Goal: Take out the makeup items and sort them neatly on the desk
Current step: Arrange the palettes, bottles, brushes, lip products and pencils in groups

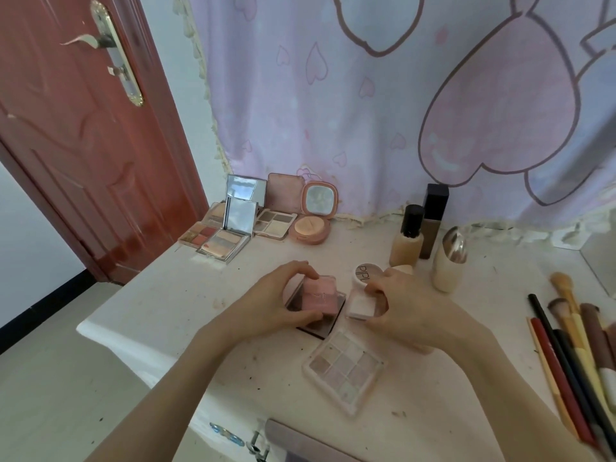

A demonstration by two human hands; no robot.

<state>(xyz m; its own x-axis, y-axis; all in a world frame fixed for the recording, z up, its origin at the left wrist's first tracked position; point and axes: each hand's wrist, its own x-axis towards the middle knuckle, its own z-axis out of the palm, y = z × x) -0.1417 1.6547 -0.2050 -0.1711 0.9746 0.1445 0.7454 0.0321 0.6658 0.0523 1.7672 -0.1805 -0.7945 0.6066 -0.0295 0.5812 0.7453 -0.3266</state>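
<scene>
My left hand (276, 300) grips a small pink square compact (318, 295) that rests on a dark palette (325, 323) at the middle of the white desk (160, 295). My right hand (405, 301) holds a small white compact (361, 306) just right of it. A closed pastel eyeshadow palette (345, 370) lies in front of both hands. Several open palettes and compacts (233, 228) stand in a row at the back left, ending with a round peach powder compact (311, 225).
Foundation bottles (406, 238), a dark tube (433, 221) and a cream bottle with silver cap (448, 261) stand at the back right. Brushes and pencils (573, 355) lie at the right edge. A red door (83, 128) is on the left, a purple curtain (366, 111) behind.
</scene>
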